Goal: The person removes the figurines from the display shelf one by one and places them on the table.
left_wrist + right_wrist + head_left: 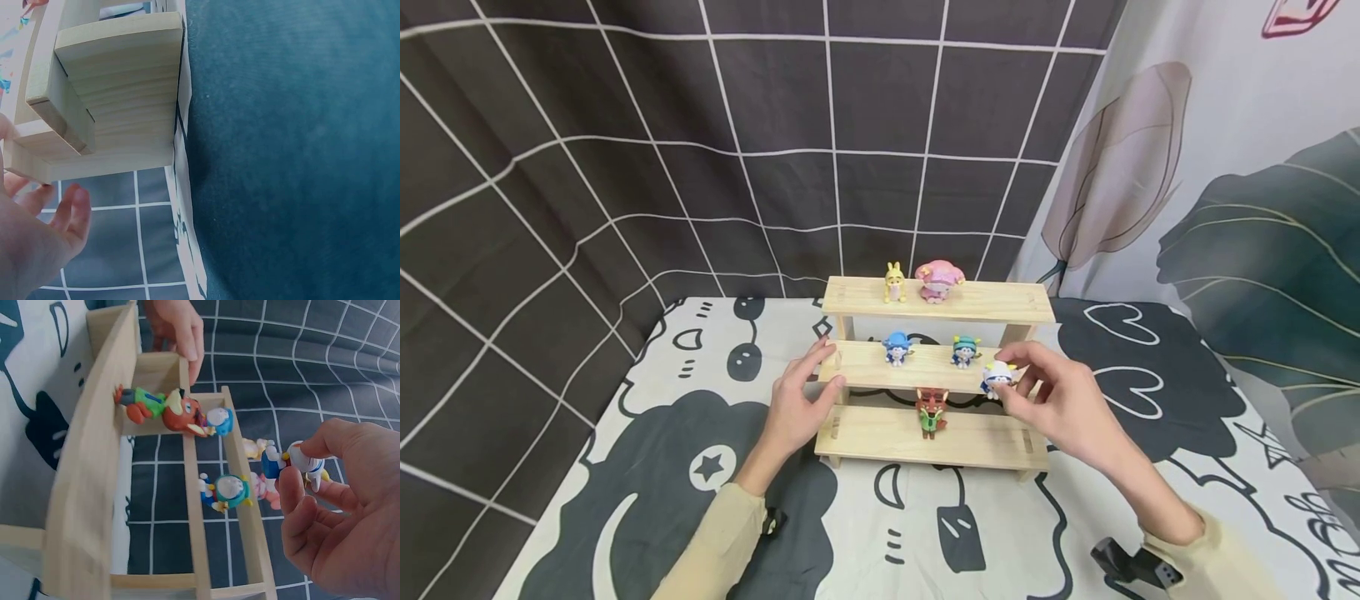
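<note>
A small figurine with a white hat (996, 377) is pinched between the thumb and fingers of my right hand (1067, 400), at the right end of the middle shelf. In the right wrist view, its blue lower body sticks out past the fingertips. My left hand (797, 400) rests against the left end of the three-tier wooden stand (880, 433), fingers loosely extended. On the middle tier stand a blue-hatted figurine (896, 348) and a green-hatted figurine (964, 352). A red fox figurine (931, 414) in green stands on the bottom tier.
The top tier holds a yellow rabbit-eared figurine (894, 283) and a pink figurine (938, 280). Under the stand lies a black-and-white patterned cloth (880, 525). A dark grid curtain (775, 100) hangs behind, with a leaf-print curtain (1225, 192) at the right.
</note>
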`<act>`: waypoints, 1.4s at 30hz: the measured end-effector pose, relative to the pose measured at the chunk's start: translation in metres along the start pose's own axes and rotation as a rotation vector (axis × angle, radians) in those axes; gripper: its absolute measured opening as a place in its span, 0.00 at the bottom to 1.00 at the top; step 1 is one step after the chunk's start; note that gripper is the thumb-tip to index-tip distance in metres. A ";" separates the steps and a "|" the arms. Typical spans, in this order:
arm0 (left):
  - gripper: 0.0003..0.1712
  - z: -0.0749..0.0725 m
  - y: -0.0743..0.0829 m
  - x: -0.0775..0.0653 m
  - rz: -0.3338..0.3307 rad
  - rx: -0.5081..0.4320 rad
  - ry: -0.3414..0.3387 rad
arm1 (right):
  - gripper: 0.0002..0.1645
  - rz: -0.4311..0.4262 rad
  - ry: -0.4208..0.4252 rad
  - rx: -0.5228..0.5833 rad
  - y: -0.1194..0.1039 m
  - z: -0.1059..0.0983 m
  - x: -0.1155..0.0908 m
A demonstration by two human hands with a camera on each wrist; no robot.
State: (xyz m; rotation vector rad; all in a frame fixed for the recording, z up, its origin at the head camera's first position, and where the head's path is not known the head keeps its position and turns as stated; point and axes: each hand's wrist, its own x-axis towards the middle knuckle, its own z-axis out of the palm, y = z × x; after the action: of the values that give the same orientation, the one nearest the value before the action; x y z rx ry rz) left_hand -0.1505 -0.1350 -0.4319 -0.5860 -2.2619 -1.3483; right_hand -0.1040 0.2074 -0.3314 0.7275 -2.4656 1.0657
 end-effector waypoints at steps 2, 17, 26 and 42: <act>0.26 0.000 0.000 -0.001 -0.007 0.001 -0.003 | 0.22 0.001 -0.002 0.007 0.001 0.003 -0.004; 0.26 0.000 0.002 0.000 -0.011 0.002 -0.004 | 0.24 0.030 -0.003 0.044 -0.006 0.024 -0.029; 0.27 0.000 0.001 -0.001 -0.013 0.005 -0.003 | 0.24 0.036 -0.015 0.092 -0.010 0.038 -0.041; 0.25 0.000 0.003 0.001 -0.018 -0.004 -0.003 | 0.27 0.052 -0.053 0.145 -0.020 0.056 -0.059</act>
State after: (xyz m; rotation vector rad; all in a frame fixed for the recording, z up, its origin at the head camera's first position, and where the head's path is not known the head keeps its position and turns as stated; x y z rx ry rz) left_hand -0.1489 -0.1336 -0.4290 -0.5703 -2.2728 -1.3618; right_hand -0.0515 0.1729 -0.3864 0.7466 -2.4834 1.2716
